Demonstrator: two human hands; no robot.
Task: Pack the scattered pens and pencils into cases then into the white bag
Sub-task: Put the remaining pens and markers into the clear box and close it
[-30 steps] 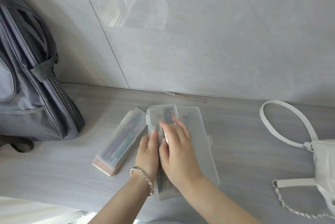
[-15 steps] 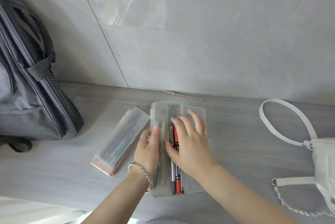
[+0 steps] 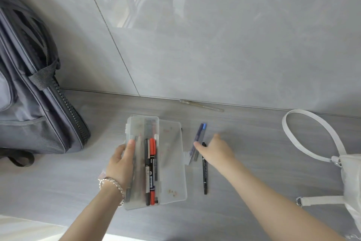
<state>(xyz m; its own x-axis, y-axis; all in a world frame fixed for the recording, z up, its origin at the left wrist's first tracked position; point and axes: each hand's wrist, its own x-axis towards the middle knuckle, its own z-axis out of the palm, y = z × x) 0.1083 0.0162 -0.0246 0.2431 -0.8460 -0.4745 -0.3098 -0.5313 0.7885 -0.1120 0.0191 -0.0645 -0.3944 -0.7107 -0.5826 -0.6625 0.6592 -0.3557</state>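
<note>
A clear plastic pencil case lies open on the grey table, its lid folded out to the right. In its tray lie a black marker, a red marker and a few other pens. My left hand grips the tray's left wall, thumb on top. To the right of the lid a blue pen and a black pen lie loose on the table. My right hand reaches over them, fingers spread, one fingertip touching the blue pen. The white bag sits at the right edge.
A grey backpack stands at the left against the tiled wall. A clear pen lies along the foot of the wall behind the case. The bag's white strap loops over the table at the right.
The case's lid was swung open to the right. My right hand left the case and moved right to the loose pens. My left hand stays on the case's left side.
</note>
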